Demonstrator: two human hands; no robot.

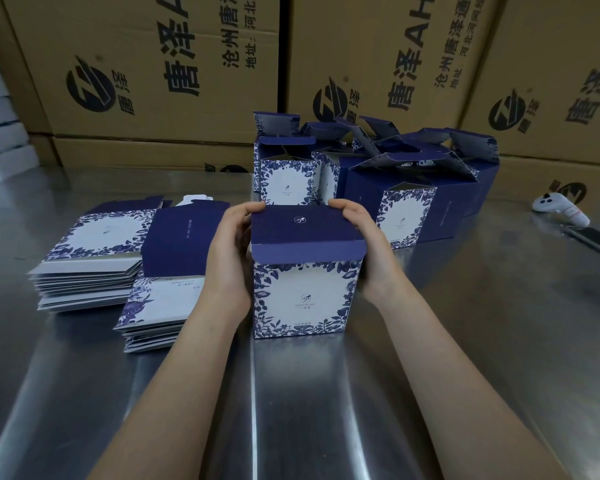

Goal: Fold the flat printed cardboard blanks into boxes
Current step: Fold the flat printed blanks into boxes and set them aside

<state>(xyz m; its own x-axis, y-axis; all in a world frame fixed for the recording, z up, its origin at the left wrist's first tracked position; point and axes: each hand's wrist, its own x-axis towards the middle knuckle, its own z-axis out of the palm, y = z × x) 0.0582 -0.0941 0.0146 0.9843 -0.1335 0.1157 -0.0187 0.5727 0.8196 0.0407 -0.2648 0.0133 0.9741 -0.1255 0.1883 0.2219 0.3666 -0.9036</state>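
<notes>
A blue-and-white floral box (300,296) stands upright on the steel table, its dark blue lid flap folded down over the top, tuck edge hanging outside the front. My left hand (227,258) grips its left side, fingers curled over the lid's back left corner. My right hand (364,244) grips the right side, fingers curled over the back right corner. Two stacks of flat printed blanks (94,258) (156,306) lie to the left. Several folded boxes (388,181) with open top flaps stand behind.
Large brown shipping cartons (174,81) wall off the back of the steel table (326,410). A white controller-like device (558,207) lies at the right, with a dark flat object (593,239) beside it. White stacked items (0,126) sit at the far left.
</notes>
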